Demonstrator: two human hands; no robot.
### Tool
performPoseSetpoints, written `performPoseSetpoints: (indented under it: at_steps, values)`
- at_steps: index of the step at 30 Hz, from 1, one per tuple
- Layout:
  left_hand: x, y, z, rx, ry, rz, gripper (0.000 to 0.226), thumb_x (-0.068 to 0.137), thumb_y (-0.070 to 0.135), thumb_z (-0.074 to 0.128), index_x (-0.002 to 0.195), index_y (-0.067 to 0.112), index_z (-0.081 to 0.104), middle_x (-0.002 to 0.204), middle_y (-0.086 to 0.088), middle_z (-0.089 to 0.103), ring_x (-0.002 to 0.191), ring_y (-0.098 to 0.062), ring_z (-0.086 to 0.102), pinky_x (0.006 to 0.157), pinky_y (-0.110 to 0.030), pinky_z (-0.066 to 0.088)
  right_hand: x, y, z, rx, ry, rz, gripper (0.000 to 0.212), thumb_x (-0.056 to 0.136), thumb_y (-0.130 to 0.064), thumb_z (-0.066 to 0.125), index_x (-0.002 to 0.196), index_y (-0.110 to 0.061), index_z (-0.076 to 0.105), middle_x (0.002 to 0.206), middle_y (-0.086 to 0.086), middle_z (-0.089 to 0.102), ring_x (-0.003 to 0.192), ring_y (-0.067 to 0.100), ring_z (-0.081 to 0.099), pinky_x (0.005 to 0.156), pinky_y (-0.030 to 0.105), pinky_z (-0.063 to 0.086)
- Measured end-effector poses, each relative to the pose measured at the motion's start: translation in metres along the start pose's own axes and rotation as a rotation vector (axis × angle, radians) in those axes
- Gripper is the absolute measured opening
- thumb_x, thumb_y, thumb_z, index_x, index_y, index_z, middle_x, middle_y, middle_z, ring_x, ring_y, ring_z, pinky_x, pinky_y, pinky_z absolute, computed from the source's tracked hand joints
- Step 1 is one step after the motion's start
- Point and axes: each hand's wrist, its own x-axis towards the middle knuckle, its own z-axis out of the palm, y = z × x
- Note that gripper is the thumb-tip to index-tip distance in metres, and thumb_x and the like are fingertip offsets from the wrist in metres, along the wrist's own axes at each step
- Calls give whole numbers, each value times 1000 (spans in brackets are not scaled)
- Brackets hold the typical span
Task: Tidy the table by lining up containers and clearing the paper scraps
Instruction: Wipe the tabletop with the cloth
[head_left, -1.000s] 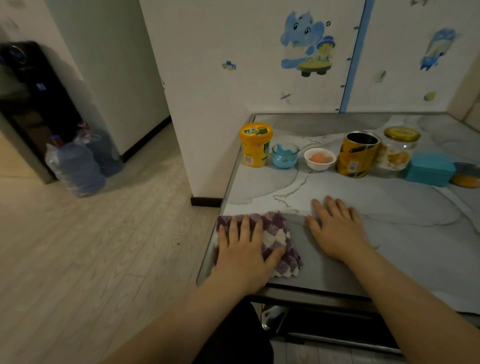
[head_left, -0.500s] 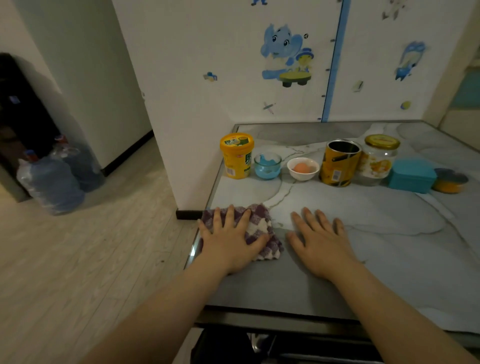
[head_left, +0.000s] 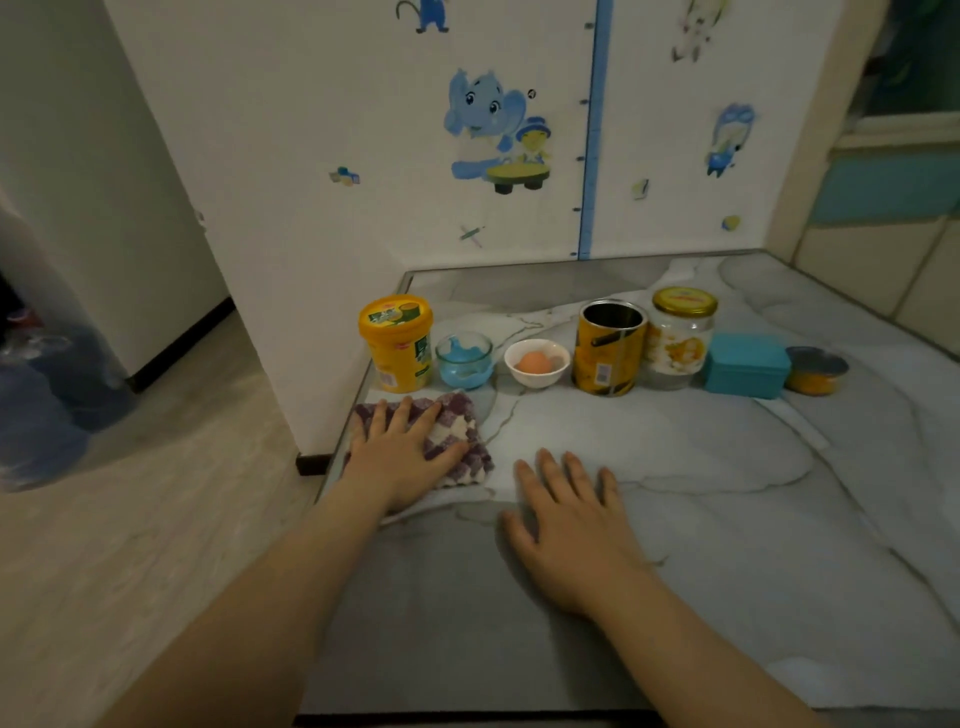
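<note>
A row of containers stands across the marble table (head_left: 727, 493): a yellow lidded tub (head_left: 397, 343), a blue glass bowl (head_left: 464, 359), a white bowl with an egg (head_left: 536, 362), an open yellow can (head_left: 610, 347), a glass jar with a gold lid (head_left: 678, 343), a teal box (head_left: 745, 365) and a low tin (head_left: 816, 370). My left hand (head_left: 402, 452) lies flat, fingers spread, on a purple and white checkered cloth (head_left: 462, 441) near the table's left edge, just in front of the tub. My right hand (head_left: 569, 525) rests palm down on the bare tabletop, holding nothing. No paper scraps show.
A white wall with cartoon stickers and a blue height strip (head_left: 592, 130) backs the table. Large water bottles (head_left: 31, 395) stand on the wooden floor at the far left. Tiled wall and a window sill (head_left: 893, 140) border the table's right side.
My left hand has pushed the cloth away from the near edge toward the yellow tub. My right hand stayed flat on the table. The camera has tilted up and forward.
</note>
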Motion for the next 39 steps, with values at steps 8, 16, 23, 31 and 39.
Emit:
performPoseSetpoints:
  at_steps: [8, 16, 23, 31, 39]
  values:
    - [6, -3, 2, 12, -9, 6, 114, 52, 98, 2, 151, 42, 0, 163, 1, -3, 149, -30, -2, 118, -53, -1, 20, 104, -37, -22, 77, 170, 61, 99, -54, 15, 155, -28, 11, 163, 1, 1, 150, 20, -1, 120, 49, 0]
    - [4, 43, 7, 29, -5, 77, 115, 53, 97, -2, 152, 37, -2, 163, -3, -3, 149, -29, -3, 117, -57, -3, 21, 123, -21, -31, 43, 207, 64, 98, -57, 9, 154, -29, 0, 163, 3, -7, 149, 24, -7, 119, 51, -2]
    - [-1, 98, 11, 41, -34, 123, 93, 77, 85, 18, 153, 35, -1, 163, -5, -5, 149, -30, -6, 116, -58, -6, 20, 123, -22, -17, 41, 199, 62, 99, -52, 10, 155, -28, 0, 163, 4, -7, 149, 25, -7, 119, 52, -2]
    - [7, 119, 12, 30, -22, 106, 92, 77, 85, 19, 152, 37, 0, 163, -3, -4, 149, -29, -5, 117, -57, -4, 17, 124, -22, -8, 45, 195, 62, 99, -52, 11, 155, -27, 1, 163, 5, -6, 149, 25, -7, 119, 52, -3]
    - [-57, 137, 18, 31, -70, 185, 91, 77, 85, 20, 151, 40, -6, 162, 0, -10, 149, -25, -11, 117, -54, -7, 18, 128, -19, 9, 72, 195, 59, 100, -47, 13, 155, -26, 8, 163, 5, 1, 149, 26, -1, 118, 53, 0]
